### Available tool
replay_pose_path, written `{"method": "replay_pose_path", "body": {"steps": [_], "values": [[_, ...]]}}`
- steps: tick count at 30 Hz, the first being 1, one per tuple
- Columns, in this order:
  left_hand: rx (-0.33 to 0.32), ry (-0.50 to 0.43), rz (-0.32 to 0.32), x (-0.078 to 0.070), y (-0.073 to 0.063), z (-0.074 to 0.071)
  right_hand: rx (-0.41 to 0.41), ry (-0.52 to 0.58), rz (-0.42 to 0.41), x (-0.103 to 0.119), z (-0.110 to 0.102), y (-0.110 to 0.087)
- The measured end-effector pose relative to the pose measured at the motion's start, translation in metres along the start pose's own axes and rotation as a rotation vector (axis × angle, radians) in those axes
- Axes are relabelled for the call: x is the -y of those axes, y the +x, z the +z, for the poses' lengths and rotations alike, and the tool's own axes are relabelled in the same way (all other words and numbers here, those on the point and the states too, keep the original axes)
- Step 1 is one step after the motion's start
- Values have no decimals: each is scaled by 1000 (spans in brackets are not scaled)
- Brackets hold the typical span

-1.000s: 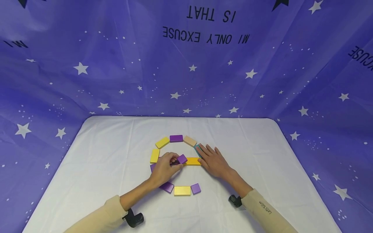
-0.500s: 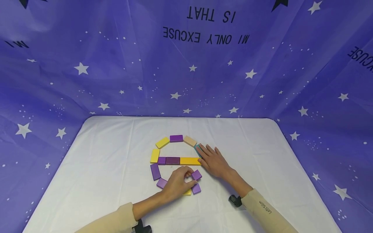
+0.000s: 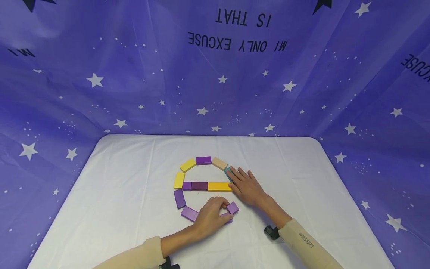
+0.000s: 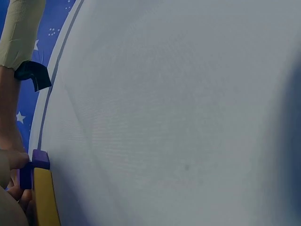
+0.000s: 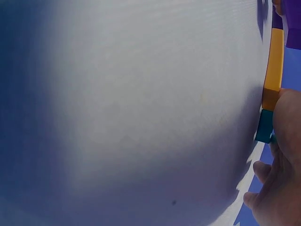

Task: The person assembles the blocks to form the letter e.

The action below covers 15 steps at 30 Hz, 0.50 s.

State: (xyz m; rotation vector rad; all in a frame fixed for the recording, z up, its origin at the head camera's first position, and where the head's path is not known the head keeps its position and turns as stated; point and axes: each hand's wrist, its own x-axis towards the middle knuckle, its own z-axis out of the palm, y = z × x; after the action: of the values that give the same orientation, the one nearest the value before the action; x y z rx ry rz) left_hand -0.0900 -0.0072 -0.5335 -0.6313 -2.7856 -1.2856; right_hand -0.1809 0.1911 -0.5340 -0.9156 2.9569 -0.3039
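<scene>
My left hand [image 3: 212, 216] pinches a small purple block [image 3: 232, 207] between thumb and fingers at the lower right end of a curve of blocks. Another purple block [image 3: 227, 218] lies right by the thumb, partly covered. A yellow block [image 4: 45, 197] shows under the hand in the left wrist view; in the head view the hand hides it. My right hand [image 3: 246, 186] lies with fingers extended over the teal block [image 3: 229, 174], its thumb at the right end of the orange block [image 3: 220, 186]. The teal block [image 5: 265, 126] also appears beside the fingers in the right wrist view.
Yellow blocks [image 3: 179, 180], a purple block [image 3: 203, 160] and a tan block [image 3: 219, 163] form the upper arc. Dark purple [image 3: 199, 186] and orange blocks make a bar across the middle. Everything lies on a white-covered table [image 3: 134, 179] before a blue starry curtain [image 3: 151, 74].
My left hand has carried the small purple block from above the middle bar down and to the right, beside the lower right end of the curve. The right hand has stayed put.
</scene>
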Motion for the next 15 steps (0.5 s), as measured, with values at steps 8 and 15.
{"method": "replay_pose_path", "body": {"steps": [8,15], "values": [[-12,42,27,-1,-1,5,-3,-2,-7,0,-1,-1],[-25,64,54,-2,-1,8,1,2,-7,-1,0,-1]]}}
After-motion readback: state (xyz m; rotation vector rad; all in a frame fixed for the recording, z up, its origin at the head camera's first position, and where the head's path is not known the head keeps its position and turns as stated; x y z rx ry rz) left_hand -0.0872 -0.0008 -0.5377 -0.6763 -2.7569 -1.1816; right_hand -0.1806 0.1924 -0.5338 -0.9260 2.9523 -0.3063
